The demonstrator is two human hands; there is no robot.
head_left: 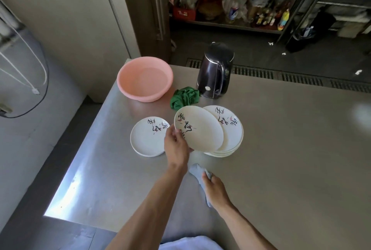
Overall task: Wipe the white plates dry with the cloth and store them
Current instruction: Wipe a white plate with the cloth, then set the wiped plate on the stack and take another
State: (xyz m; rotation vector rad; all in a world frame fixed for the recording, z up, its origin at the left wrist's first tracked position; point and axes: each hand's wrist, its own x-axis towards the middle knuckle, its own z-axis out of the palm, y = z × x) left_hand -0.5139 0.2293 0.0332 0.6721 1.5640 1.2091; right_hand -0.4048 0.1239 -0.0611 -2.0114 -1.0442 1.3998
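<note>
**One plate lifted, cloth held low**

From the head camera, we see the left hand [176,145] grasping a white plate [198,129] by its near rim, thumb on the printed face and fingers curled behind. The plate is tilted, its face turned toward us, and it is raised off the table.

Just beyond and to the right of that hand, partly behind the raised plate, lies the larger stack [232,139] of white plates. The top one shows black brush lettering. Touching the left side of the same hand in our view is the smaller stack [147,139], lying flat on the steel table [291,149].

The right hand [215,189] sits nearer to us than the left and grips a pale blue cloth [197,171]. One end of the cloth pokes out ahead of the thumb, the other trails back under the wrist. The cloth lies low on the tabletop, apart from the held plate.

Farther out from the left hand, past the plates, we see a crumpled green rag [184,98]. A pink basin [144,79] stands to its left and a black kettle [215,73] to its right.
</note>
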